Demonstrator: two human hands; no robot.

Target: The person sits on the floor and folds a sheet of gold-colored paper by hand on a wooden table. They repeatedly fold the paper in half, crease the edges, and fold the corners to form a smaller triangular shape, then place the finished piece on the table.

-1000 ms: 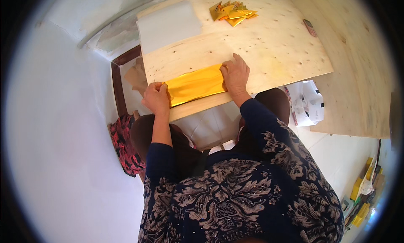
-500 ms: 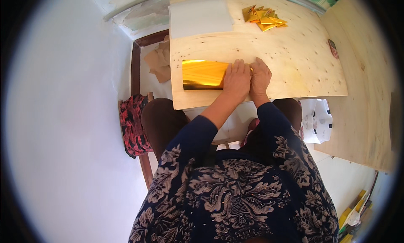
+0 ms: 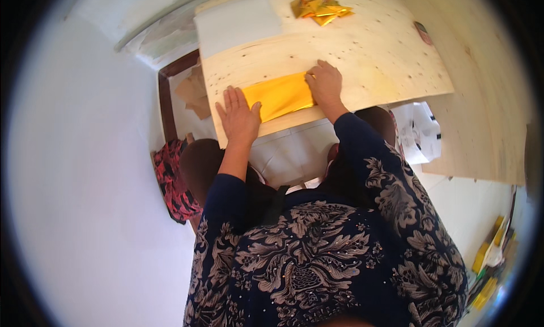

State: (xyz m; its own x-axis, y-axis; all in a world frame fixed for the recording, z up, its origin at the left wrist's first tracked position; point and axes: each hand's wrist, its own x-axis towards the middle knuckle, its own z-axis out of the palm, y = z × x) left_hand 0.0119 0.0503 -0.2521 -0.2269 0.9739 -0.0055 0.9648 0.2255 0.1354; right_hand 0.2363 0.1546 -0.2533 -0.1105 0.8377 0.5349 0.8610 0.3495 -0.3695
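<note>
A sheet of shiny gold foil paper (image 3: pixel 279 97) lies folded into a long strip near the front edge of the wooden table (image 3: pixel 374 72). Over its left end rests my left hand (image 3: pixel 239 118), flat, with the fingers stretched and the thumb spread onto the foil. My right hand (image 3: pixel 327 88) is at the opposite end, fingers bent and closed on the strip's right edge. Farther back on the table sits a small heap of folded gold foil pieces (image 3: pixel 322 11).
A pale sheet stack (image 3: pixel 238 22) lies at the table's back left. A small dark and red device (image 3: pixel 423 33) is near the right side. Brown paper (image 3: pixel 194 93) lies left of the table, and a white bag (image 3: pixel 418 133) stands below its right end.
My hands were together at the foil's right end. The left hand has moved to the left end and flattened there. The view has shifted, and the foil now appears tilted.
</note>
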